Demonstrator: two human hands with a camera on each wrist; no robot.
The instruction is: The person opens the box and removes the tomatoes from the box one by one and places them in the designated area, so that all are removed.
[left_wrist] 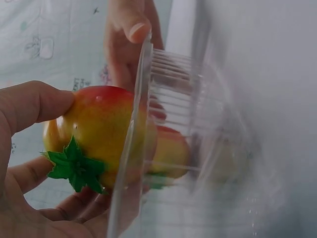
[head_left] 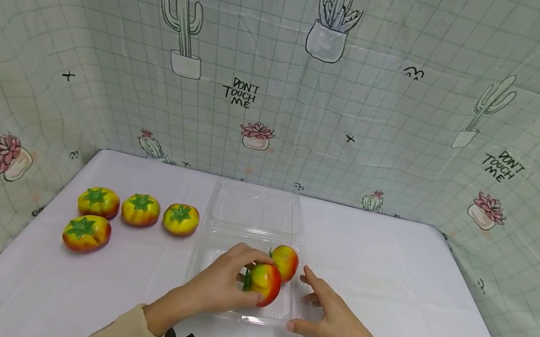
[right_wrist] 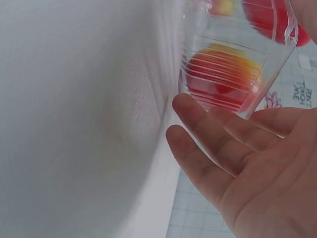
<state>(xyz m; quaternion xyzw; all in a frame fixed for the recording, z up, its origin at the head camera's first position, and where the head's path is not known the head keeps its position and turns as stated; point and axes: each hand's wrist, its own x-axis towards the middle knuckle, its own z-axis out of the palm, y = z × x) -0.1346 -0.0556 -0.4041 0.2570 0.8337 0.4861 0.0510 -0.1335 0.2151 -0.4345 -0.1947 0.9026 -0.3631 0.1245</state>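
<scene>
My left hand (head_left: 223,282) grips a yellow-and-red tomato (head_left: 264,284) with a green leafy top, its thumb and fingers spread around the sides. That tomato is over the front part of a clear plastic clamshell box (head_left: 212,249). Behind it, a second tomato (head_left: 286,263) sits in the box at the back right. My right hand (head_left: 337,322) is at the box's right side, fingers loosely spread and holding nothing. In the right wrist view, the fingertips (right_wrist: 185,104) come right up to the ribbed box wall (right_wrist: 223,94).
Several more tomatoes (head_left: 140,210) stand on the white table (head_left: 392,274) left of the box. The box's lid (head_left: 257,208) lies opened back behind its base. A patterned cloth (head_left: 286,75) surrounds the table at the back and sides.
</scene>
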